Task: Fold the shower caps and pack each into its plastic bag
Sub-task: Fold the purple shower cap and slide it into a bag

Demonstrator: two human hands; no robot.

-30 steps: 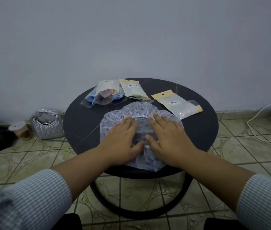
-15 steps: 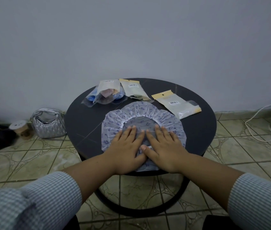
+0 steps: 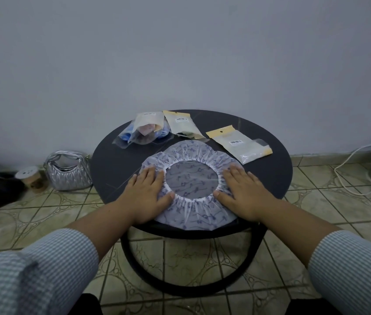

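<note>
A white shower cap with a blue print (image 3: pixel 191 185) lies spread flat, opening upward, on the near half of the round black table (image 3: pixel 268 178). My left hand (image 3: pixel 148 196) rests flat, fingers apart, on the cap's left rim. My right hand (image 3: pixel 243 192) presses flat on its right rim. An empty plastic bag with a yellow header and barcode (image 3: pixel 239 143) lies behind the cap at the right. Two packed bags sit at the table's back: one with blue and pink contents (image 3: pixel 144 130), one pale with a barcode (image 3: pixel 183 125).
A silver quilted handbag (image 3: pixel 68 170) and a small lidded cup (image 3: pixel 31 179) stand on the tiled floor left of the table. A white cable (image 3: pixel 357 169) trails on the floor at the right. The wall is close behind the table.
My hands have slid apart from the cap's middle to its left and right rims, flattening it. The cap's round opening now shows between them.
</note>
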